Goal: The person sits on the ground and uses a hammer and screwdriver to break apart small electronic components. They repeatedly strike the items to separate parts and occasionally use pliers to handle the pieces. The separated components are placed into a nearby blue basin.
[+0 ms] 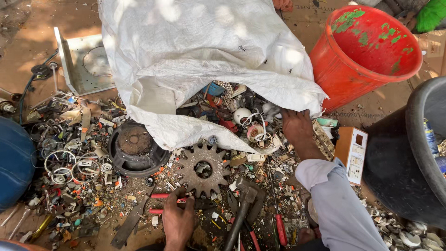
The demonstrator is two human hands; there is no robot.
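My left hand (178,218) rests at the bottom centre on red-handled pliers (162,203), fingers curled over the handles, just below a rusty toothed gear (203,168). My right hand (298,132), in a light grey sleeve, reaches into the mouth of a white woven sack (195,56) among mixed scrap; its fingers are buried in the pile, so what it grips is hidden. A white round part with wire (242,116) lies left of that hand.
A red plastic bucket (367,51) stands upper right, a dark tub (413,153) at the right edge, an orange-and-white meter box (351,153) beside it. A round speaker frame (135,148), a hammer (244,209), a red screwdriver (278,218) and small scrap litter the dirt.
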